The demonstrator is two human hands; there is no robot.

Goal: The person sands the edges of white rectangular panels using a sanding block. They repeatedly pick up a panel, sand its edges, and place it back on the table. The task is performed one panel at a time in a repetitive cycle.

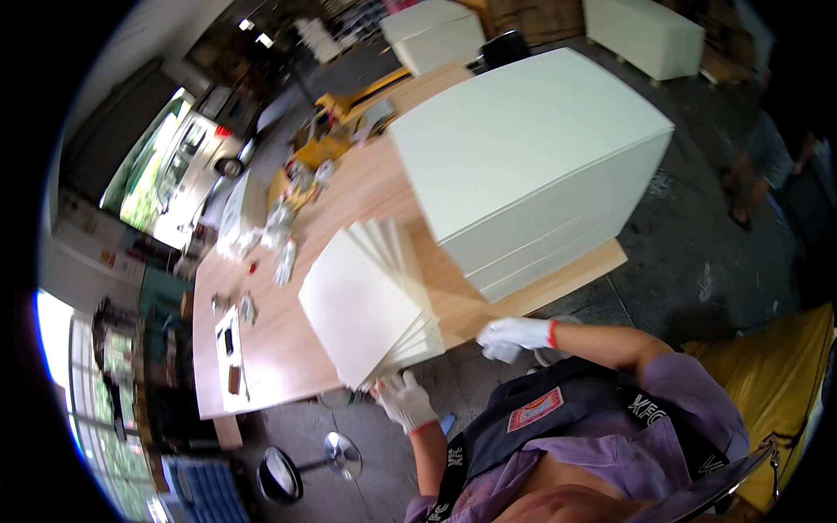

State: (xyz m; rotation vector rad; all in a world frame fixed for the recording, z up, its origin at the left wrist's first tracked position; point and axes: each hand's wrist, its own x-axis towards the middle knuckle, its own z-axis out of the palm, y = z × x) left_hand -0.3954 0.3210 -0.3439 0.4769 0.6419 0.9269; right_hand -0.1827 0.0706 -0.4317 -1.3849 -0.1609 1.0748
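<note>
A fanned stack of white sheets lies on the wooden table, its near corner reaching the table's front edge. My left hand, in a white glove with a red cuff, is at that near corner with fingers apart. Its fingertips touch or nearly touch the sheets' edge. My right hand, gloved the same way, is in front of the table, right of the fan. It is closed on a small, blurred white bundle that looks like crumpled cloth. Beyond it stands a tall block of stacked white sheets.
Plastic bags and yellow things lie along the table's far left. A white sheet with a dark object is near its left corner. A round stool stands below. Another person's legs show at right.
</note>
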